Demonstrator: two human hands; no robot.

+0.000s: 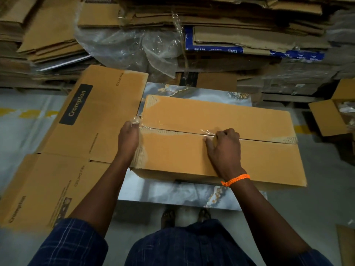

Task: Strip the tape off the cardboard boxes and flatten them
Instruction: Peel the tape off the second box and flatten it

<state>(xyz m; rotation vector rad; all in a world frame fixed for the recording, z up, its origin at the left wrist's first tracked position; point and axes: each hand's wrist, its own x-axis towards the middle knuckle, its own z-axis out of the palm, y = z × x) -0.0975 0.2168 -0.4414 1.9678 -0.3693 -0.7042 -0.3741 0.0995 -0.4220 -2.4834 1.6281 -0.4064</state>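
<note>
A closed brown cardboard box [217,150] lies on a marbled table top [172,194] in front of me. Clear tape [172,130] runs along its middle seam, partly lifted and wrinkled. My left hand [128,137] is at the box's left end, pinching a crumpled loose end of the tape. My right hand [224,148] rests on the box top near the seam, fingertips curled onto the tape there; an orange band is on that wrist.
A flattened Crompton box [92,116] lies to the left, overlapping another flat one [38,191]. Stacks of flattened cardboard [240,22] and clear plastic wrap [134,47] fill the back. An open box [332,118] sits on the floor at right.
</note>
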